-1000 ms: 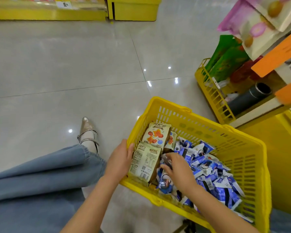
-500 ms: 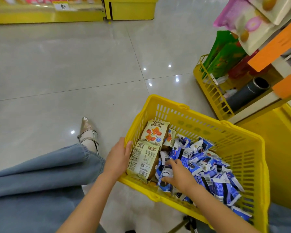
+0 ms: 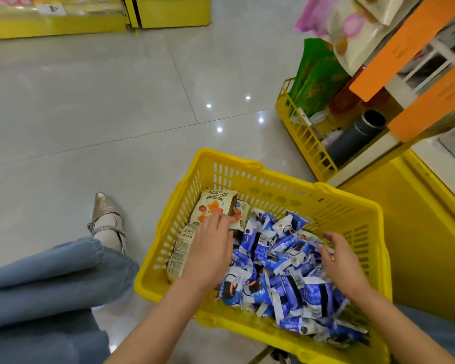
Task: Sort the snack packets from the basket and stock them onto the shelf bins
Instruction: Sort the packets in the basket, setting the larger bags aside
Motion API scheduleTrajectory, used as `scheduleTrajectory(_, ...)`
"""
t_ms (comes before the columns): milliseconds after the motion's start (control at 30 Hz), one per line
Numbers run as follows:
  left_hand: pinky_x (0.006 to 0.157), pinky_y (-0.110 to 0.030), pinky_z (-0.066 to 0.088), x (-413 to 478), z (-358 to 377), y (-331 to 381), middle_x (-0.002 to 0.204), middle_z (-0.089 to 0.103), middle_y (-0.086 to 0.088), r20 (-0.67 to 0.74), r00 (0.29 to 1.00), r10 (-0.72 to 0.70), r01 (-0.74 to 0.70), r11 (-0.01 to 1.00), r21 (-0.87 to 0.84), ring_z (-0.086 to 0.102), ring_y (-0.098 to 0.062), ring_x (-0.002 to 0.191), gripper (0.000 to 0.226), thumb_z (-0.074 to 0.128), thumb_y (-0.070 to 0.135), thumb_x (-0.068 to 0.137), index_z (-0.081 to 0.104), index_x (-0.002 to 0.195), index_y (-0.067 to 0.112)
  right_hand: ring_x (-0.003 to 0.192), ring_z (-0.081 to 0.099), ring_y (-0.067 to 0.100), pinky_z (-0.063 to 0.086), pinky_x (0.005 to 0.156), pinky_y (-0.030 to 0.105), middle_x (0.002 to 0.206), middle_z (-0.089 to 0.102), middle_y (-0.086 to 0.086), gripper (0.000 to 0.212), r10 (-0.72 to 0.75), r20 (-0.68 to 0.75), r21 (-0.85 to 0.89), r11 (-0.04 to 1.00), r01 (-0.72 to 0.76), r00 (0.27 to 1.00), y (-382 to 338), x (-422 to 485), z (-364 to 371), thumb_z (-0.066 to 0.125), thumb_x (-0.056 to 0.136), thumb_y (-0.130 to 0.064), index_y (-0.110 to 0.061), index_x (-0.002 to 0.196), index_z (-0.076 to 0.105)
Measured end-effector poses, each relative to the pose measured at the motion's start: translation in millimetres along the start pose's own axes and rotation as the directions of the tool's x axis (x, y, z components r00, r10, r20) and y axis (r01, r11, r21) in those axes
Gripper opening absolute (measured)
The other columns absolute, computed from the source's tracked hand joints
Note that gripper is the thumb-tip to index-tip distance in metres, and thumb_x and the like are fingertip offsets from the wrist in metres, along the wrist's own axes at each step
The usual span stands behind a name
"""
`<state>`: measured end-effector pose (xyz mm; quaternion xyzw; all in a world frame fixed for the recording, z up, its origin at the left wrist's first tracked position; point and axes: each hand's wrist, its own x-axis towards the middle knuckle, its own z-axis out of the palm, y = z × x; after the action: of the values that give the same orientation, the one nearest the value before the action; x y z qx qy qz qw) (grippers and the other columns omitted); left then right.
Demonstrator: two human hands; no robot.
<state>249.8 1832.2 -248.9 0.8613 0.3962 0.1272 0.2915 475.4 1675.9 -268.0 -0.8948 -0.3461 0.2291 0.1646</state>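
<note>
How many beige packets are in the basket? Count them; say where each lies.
3. Face-up packet at the far-left corner; second packet tucked behind its right edge; third packet along the left wall, under the left hand. More may be hidden.

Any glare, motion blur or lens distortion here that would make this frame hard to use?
Head view: small ceiling-light glints dot the glossy floor, with no washout; the shelf at upper right is smeared; the left hand blurs slightly at its fingertips; the basket and the blue packets read fairly sharp; the wide-angle lens bends the floor joints.
</note>
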Motion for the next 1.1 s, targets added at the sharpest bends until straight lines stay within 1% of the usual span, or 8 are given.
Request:
scheduleTrajectory(233,0.103,-0.028,0.031,48.0,66.8,22.5,0.136,0.039,-0.004,0.351,0.933,0.082,-0.081,0.997,-0.018,0.037,-0.018,0.124,0.038,0.034,0.025,0.101,0.037,0.137,0.013,0.131,0.04,0.029,0.032,0.106,0.035,0.142,0.043,0.016,0.048,0.169,0.168,-0.03,0.986,-0.167,0.971,26.3,64.8,17.1,0.044,0.098,-0.029,-0.003,0.138,0.038)
scheduleTrajectory(400,0.106,-0.033,0.03,86.7,102.9,24.4,0.14,0.038,-0.008,0.477,0.879,0.005,-0.006,1.0,0.0,0.034,-0.022,0.128,0.043,0.035,0.026,0.101,0.032,0.14,0.01,0.127,0.043,0.032,0.036,0.103,0.039,0.141,0.042,0.017,0.046,0.318,0.269,0.029,0.941,-0.337,0.909,40.4,99.3,39.4,0.038,0.1,-0.029,-0.004,0.138,0.037)
scheduleTrajectory(533,0.103,-0.035,0.032,104.4,126.9,24.8,0.141,0.036,-0.009,0.569,0.82,-0.057,0.08,0.997,-0.015,0.035,-0.025,0.128,0.045,0.036,0.029,0.1,0.029,0.141,0.011,0.111,0.05,0.027,0.041,0.088,0.033,0.127,0.051,0.013,0.041,0.383,0.328,0.1,0.895,-0.435,0.864,52.5,116.0,49.3,0.044,0.098,-0.02,-0.004,0.135,0.042)
scheduleTrajectory(633,0.105,-0.037,0.034,112.7,140.3,23.8,0.143,0.037,-0.006,0.591,0.802,-0.084,0.133,0.99,-0.04,0.037,-0.024,0.129,0.046,0.039,0.031,0.099,0.032,0.141,0.014,0.111,0.051,0.029,0.036,0.081,0.026,0.129,0.052,0.017,0.046,0.393,0.386,0.163,0.862,-0.481,0.835,54.9,123.0,52.9,0.057,0.091,-0.012,-0.001,0.133,0.041)
scheduleTrajectory(800,0.09,-0.033,0.043,117.3,150.0,23.2,0.129,0.048,-0.002,0.555,0.826,-0.096,0.16,0.985,-0.068,0.05,-0.021,0.113,0.033,0.048,0.033,0.096,0.054,0.124,0.018,0.09,0.057,0.022,0.044,0.077,0.03,0.115,0.063,0.015,0.032,0.366,0.477,0.043,0.898,-0.437,0.799,57.4,129.2,55.0,0.058,0.091,-0.016,-0.003,0.12,0.057)
scheduleTrajectory(867,0.084,-0.032,0.044,116.1,152.3,23.6,0.124,0.051,0.0,0.502,0.857,-0.116,0.175,0.982,-0.072,0.051,-0.02,0.111,0.024,0.052,0.033,0.094,0.06,0.111,0.018,0.09,0.059,0.022,0.046,0.078,0.03,0.11,0.065,0.014,0.032,0.334,0.437,0.056,0.916,-0.396,0.835,60.1,127.9,53.4,0.062,0.089,-0.019,-0.003,0.117,0.061)
scheduleTrajectory(967,0.08,-0.032,0.046,111.8,151.1,24.7,0.121,0.053,-0.001,0.439,0.887,-0.142,0.191,0.979,-0.068,0.051,-0.021,0.112,0.015,0.051,0.03,0.095,0.06,0.094,0.018,0.098,0.062,0.027,0.049,0.09,0.036,0.11,0.066,0.016,0.032,0.299,0.312,0.076,0.938,-0.338,0.902,58.3,121.8,45.9,0.065,0.087,-0.018,-0.003,0.115,0.063)
scheduleTrajectory(1100,0.066,-0.03,0.037,98.8,142.6,26.8,0.097,0.049,0.0,0.381,0.917,-0.114,0.15,0.987,-0.065,0.047,-0.016,0.076,0.014,0.045,0.025,0.098,0.052,0.091,0.015,0.095,0.062,0.021,0.049,0.083,0.031,0.107,0.068,0.008,0.028,0.189,0.184,-0.058,0.982,-0.182,0.964,44.7,107.8,27.2,0.063,0.088,-0.025,-0.01,0.111,0.065)
